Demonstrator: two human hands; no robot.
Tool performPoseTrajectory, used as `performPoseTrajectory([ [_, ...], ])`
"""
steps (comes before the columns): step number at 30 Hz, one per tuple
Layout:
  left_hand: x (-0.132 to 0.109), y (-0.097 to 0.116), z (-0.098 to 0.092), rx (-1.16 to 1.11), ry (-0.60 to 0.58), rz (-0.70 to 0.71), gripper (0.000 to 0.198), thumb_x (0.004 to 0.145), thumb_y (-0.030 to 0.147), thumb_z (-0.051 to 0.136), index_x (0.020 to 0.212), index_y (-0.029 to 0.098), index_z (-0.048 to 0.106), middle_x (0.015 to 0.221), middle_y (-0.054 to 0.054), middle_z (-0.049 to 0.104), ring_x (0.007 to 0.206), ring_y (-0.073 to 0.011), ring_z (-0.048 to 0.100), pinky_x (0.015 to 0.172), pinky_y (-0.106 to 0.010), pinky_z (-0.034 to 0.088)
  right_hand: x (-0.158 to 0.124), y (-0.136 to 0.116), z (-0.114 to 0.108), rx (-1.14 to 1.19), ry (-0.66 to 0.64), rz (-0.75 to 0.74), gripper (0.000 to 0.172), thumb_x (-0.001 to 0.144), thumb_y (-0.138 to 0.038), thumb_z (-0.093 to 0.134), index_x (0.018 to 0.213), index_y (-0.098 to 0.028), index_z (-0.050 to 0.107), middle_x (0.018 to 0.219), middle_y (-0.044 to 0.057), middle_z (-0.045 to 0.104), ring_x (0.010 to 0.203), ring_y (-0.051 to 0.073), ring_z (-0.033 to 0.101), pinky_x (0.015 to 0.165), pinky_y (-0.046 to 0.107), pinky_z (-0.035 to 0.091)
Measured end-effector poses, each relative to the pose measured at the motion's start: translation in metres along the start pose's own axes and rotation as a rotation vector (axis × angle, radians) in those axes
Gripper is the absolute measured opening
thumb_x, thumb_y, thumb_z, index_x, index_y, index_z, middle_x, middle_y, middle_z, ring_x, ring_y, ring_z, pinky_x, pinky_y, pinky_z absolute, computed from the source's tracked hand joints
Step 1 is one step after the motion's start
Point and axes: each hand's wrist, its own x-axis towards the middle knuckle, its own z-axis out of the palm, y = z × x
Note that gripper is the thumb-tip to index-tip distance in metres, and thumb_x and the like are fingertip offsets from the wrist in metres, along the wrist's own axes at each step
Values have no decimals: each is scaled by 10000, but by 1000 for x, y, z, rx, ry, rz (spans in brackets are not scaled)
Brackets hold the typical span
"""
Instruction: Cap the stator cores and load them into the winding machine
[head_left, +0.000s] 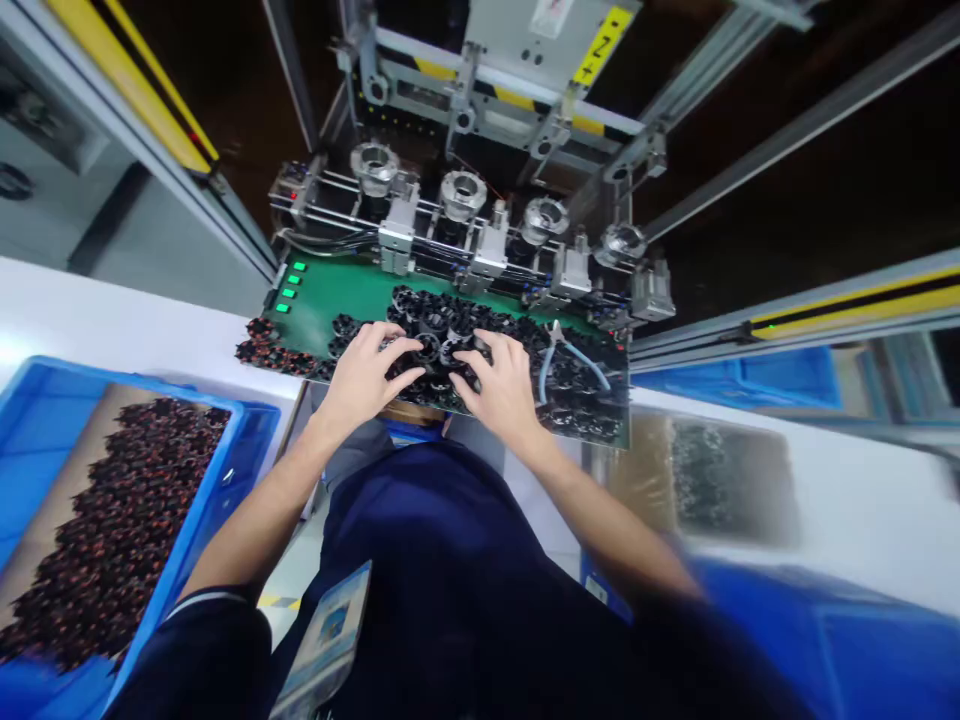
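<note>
White bench (97, 325) | green flat panel (345, 295) | black plastic rings (442, 335) heaped | left hand (364, 375), right hand (499, 385) curled on rings, grip unclear | blue plastic crate (127, 500) left

Left hand (364, 375) and right hand (499, 385) partly hide the black parts (442, 320).

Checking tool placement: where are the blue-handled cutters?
In the head view, the blue-handled cutters lie on the pile of black parts, just right of the right hand.

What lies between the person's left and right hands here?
In the head view, a cluster of black ring-shaped parts fills the gap between the left hand and the right hand, at the edge of a green panel.
</note>
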Motion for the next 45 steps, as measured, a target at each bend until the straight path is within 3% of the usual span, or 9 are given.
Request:
performPoseTrajectory([
  [7,20,8,17,137,11,13,264,1163,495,699,1150,296,871,1445,-174,773,1315,-425,699,1178,-667,625,17,1,4,31,-33,-27,273,1186,-280,649,1340,-261,873,1845,151,612,1781,395,459,1512,725,324],
  [13,27,15,-18,-175,226,-99,249,1097,538,816,1208,322,760,1342,-81,852,1307,-359,810,1124,-589,679,9,14,-39,145,39,-27,334,1214,-443,665,1427,-240,824,1627,155,778,1489,355,706,1310,551,581],
  [17,80,2,-63,-223,359,-179,709,914,653,978,1514,340,766,1316,-40,881,1145,-319,837,1043,-522,706,48,47,-83,235,147,24,582,1123,-488,771,1637,-221,714,1487,142,807,1115,318,774,1121,497,654],
  [21,158,-28,-90,-34,413,-112,666,870,749,950,1318,256,911,1195,-36,899,1010,-258,788,1060,-482,691,126,82,-99,251,242,35,523,1046,-481,827,1503,-227,796,1425,99,799,936,250,744,1120,475,626],
  [27,223,-68,-52,67,248,-249,599,891,541,906,1351,158,889,1207,-115,874,1114,-302,770,1194,-485,625,202,118,-50,335,197,160,478,902,-352,909,1332,-163,816,1370,165,814,1295,386,751,1241,553,581],
  [33,217,-88,-35,-45,279,-252,690,840,636,930,1355,177,895,1244,-100,859,1097,-289,750,1213,-482,609,203,122,-31,447,201,188,532,893,-409,929,1356,-191,784,1407,160,789,1316,371,733,1292,564,548],
  [37,214,-79,-40,-156,254,-299,697,748,593,994,1284,158,901,1025,-35,810,994,-249,714,1218,-544,609,199,107,-36,610,182,223,485,774,-372,943,1188,-221,741,1313,125,803,1267,338,725,1291,549,554],
  [42,192,-24,-53,-995,416,-593,467,650,292,914,1074,180,753,983,-15,785,974,-216,772,1037,-426,718,163,74,-57,975,200,305,527,936,-682,609,1263,-273,544,1117,55,749,972,238,757,889,401,680],
  [45,162,23,-77,-1284,338,-660,307,662,275,782,944,188,698,939,-66,738,926,-237,805,696,-306,710,108,48,-89,1431,168,326,502,1002,-749,501,1187,-283,503,1043,52,724,871,201,742,612,265,545],
])
